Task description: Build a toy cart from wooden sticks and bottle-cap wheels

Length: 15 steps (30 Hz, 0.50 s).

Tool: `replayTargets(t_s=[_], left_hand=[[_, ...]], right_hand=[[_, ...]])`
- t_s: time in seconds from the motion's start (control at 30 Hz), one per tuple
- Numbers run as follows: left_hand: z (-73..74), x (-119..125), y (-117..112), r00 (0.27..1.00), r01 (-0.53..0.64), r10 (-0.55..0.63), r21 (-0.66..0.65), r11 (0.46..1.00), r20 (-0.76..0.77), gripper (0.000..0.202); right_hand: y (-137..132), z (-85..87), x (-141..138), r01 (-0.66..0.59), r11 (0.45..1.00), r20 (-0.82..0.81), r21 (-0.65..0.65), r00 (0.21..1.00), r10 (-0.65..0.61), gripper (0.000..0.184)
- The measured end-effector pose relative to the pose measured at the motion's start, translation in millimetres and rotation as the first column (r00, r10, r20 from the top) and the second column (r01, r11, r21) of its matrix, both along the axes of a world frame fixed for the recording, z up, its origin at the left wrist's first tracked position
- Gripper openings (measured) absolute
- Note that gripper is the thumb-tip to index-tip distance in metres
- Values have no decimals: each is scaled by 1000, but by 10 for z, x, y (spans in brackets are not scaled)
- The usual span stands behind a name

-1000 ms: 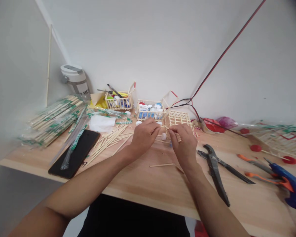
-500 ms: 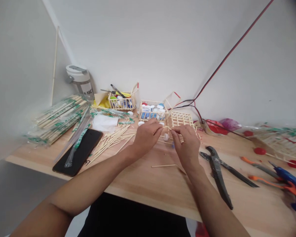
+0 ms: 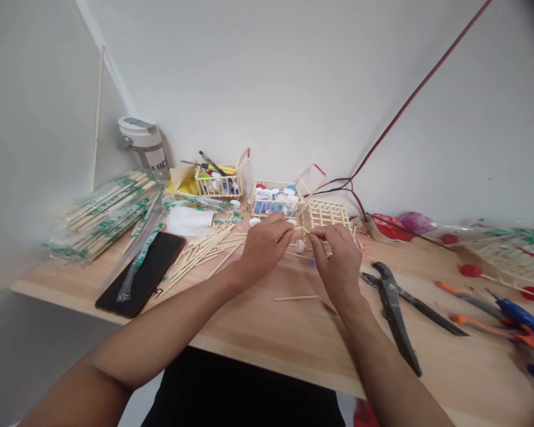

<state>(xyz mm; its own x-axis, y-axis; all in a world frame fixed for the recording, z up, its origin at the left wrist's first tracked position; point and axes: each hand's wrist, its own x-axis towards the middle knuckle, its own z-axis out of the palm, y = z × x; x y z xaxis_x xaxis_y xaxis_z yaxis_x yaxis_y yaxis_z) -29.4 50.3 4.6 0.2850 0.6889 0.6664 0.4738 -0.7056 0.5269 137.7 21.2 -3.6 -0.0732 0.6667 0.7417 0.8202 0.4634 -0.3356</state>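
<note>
My left hand [image 3: 266, 242] and my right hand [image 3: 337, 258] meet over the middle of the wooden table [image 3: 267, 332], fingers pinched on a small frame of thin wooden sticks [image 3: 301, 232]. A white bottle cap [image 3: 299, 245] on a stick sits just below the fingertips. A loose stick [image 3: 296, 297] lies on the table near my right wrist. Behind the hands stands a stick-built grid cage [image 3: 327, 214].
Two stick baskets, one with tools [image 3: 219, 179] and one with bottle caps [image 3: 276, 200], stand at the back. Loose sticks [image 3: 202, 252], wrapped chopsticks [image 3: 109, 213] and a black phone [image 3: 140, 274] lie left. Black pliers [image 3: 394, 314], orange-handled cutters [image 3: 476, 308] and a blue glue gun [image 3: 527, 335] lie right.
The view has shifted slightly to the left. Both hands stay pinched on the stick frame in about the same spot.
</note>
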Motion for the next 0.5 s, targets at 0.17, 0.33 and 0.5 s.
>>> replayTargets(t_s=[0.17,0.33,0.5], left_hand=[[2,-3,-2,1000,4,-5,-4,1000,-5,18],[9,-7,-9,1000,7,-7,-15,1000,-13,19],[12,-5,-10,1000,5,-5,-17,1000,-14,19]], right_hand=[[-2,3,0,5,1000,2,-3,1000,-5,8],[-1,-2,6,3,1000,-2,-2,1000,-3,9],[2,-10,14,11,1000,6,-8,1000,-11,10]])
